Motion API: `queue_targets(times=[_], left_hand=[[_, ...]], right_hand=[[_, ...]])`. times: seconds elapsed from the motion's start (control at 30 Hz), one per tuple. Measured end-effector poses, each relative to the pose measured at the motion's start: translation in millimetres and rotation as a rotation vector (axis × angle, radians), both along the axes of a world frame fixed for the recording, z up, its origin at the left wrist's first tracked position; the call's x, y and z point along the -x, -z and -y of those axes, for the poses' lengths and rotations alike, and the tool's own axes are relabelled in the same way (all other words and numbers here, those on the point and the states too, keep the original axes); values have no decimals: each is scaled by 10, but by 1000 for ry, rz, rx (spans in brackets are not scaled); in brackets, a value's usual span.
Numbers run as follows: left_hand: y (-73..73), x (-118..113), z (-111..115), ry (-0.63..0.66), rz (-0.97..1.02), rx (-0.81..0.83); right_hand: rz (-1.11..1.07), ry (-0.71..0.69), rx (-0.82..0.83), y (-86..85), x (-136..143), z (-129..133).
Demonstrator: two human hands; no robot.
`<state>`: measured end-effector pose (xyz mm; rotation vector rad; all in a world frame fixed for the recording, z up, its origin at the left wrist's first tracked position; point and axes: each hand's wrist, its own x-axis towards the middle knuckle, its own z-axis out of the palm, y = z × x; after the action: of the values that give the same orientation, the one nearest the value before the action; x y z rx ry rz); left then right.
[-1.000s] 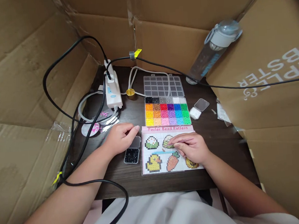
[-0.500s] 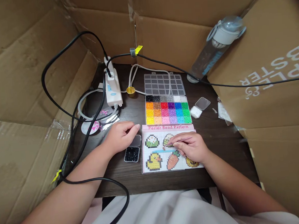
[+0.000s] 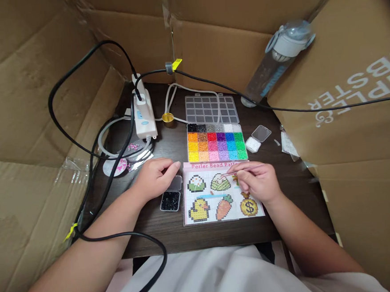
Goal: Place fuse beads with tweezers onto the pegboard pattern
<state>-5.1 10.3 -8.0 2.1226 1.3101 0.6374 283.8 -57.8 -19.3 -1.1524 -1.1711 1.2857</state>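
Note:
A thin pair of tweezers (image 3: 246,169) is pinched in my right hand (image 3: 260,181), its tip over the upper middle picture of the bead pattern sheet (image 3: 206,206). Small brownish bits lie on the sheet below that picture. Resting on the dark table beside the sheet, my left hand (image 3: 157,177) is closed, with its thumb stretched along the fingers; whether anything is inside is hidden. Near its wrist sits a small open box of black beads (image 3: 170,201). Behind the sheet is a sorted case of colored beads (image 3: 216,142).
A small box of white beads (image 3: 253,144) stands right of the case. The power strip (image 3: 145,118), black cables and a gold cup (image 3: 168,117) are at the back left. A bottle (image 3: 272,67) leans at the back right. Cardboard walls surround the table (image 3: 201,239).
My right hand has moved to the right and slightly up with the tweezers, uncovering the coin picture and the brownish bits. The view has shifted slightly; my left hand stays by the sheet.

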Motion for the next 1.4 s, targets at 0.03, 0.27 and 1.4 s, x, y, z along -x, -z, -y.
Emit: queue_targets(times=[0.03,0.27,1.4], left_hand=[[-2,0,-1,-2,-6,0],[3,-1,-2,6,-16,-21],[-39,-37,-11,-30,20,-19]], right_hand=[[-52,56,-18,-19,-26,-30],[-276,350,-35,-163,-164,-221],[-310,584,15,-49,-260,-417]])
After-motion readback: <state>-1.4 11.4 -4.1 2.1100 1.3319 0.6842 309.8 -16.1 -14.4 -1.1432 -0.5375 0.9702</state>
